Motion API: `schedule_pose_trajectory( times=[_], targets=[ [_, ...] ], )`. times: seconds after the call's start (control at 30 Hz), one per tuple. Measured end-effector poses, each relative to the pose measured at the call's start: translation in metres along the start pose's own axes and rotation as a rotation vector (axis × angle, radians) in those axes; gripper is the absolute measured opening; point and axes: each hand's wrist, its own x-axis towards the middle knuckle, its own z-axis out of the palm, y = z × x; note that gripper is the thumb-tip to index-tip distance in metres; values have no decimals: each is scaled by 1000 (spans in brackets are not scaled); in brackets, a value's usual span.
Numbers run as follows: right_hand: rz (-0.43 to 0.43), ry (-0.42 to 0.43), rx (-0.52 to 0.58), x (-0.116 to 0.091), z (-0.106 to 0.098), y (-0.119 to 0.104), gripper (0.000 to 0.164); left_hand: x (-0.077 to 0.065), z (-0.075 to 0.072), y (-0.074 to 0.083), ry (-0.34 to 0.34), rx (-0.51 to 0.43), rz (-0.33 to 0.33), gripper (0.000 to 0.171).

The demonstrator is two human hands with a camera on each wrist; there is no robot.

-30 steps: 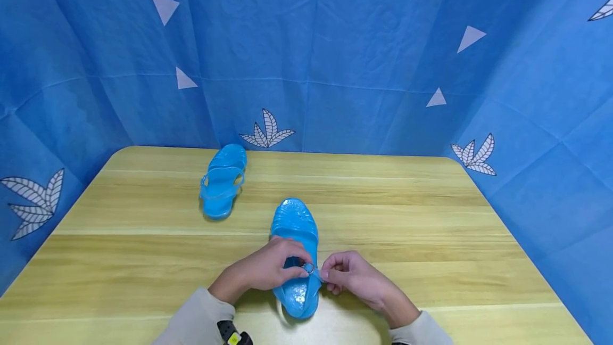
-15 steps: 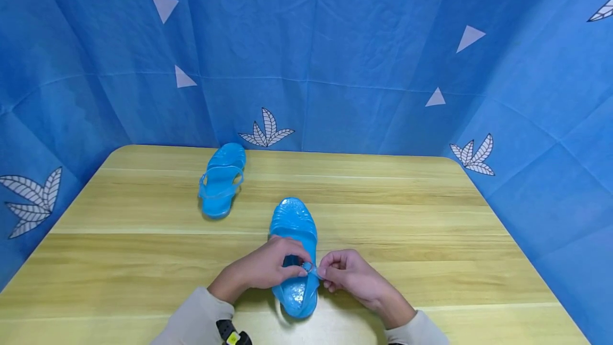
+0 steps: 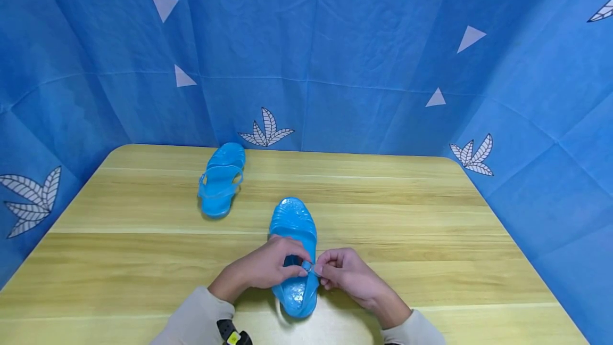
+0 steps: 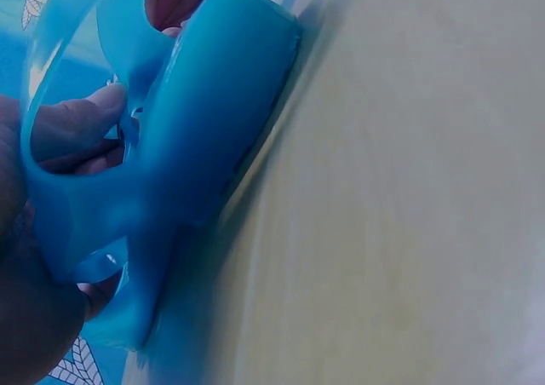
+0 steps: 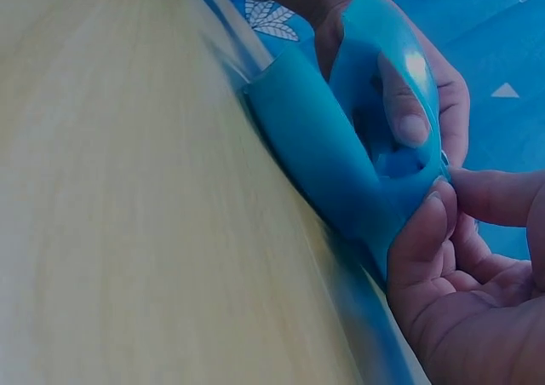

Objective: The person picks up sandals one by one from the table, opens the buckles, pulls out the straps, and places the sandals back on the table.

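Observation:
A glossy blue jelly sandal (image 3: pixel 293 216) lies on the table in the head view, toe pointing away from me. From its left side my left hand (image 3: pixel 270 264) reaches over the sandal, pinching the ankle strap by its small buckle (image 3: pixel 308 267) between thumb and fingers. My right hand (image 3: pixel 351 277) is at the right side, thumb and index finger pinching the strap close to the buckle. In the right wrist view the right fingertips (image 5: pixel 436 199) meet at the strap, with the left thumb (image 5: pixel 410 128) showing through the strap loop. Fingers partly cover the buckle.
A second blue sandal (image 3: pixel 220 188) rests farther back on the left, its strap forming a loop. The wooden table (image 3: pixel 407 217) ends at a blue patterned curtain (image 3: pixel 364 68) behind and at the sides.
My right hand has shifted slightly left, closer to the buckle, and less strap shows between them. The left hand keeps its hold. Both sandals stay in place.

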Motion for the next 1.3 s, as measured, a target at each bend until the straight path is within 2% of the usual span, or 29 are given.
schedule_pose_trajectory(
  times=[0.37,0.77,1.3],
  targets=[
    [14,-5,31,2,-1,2,8,0,-1,1,-5,-7,-14,13],
    [-9,-31,33,-2,-4,1,14,-2,-2,1,-7,6,-10,13],
    [13,-56,28,-4,-10,4,10,-1,-2,1,-9,-2,-14,14]
  ],
)
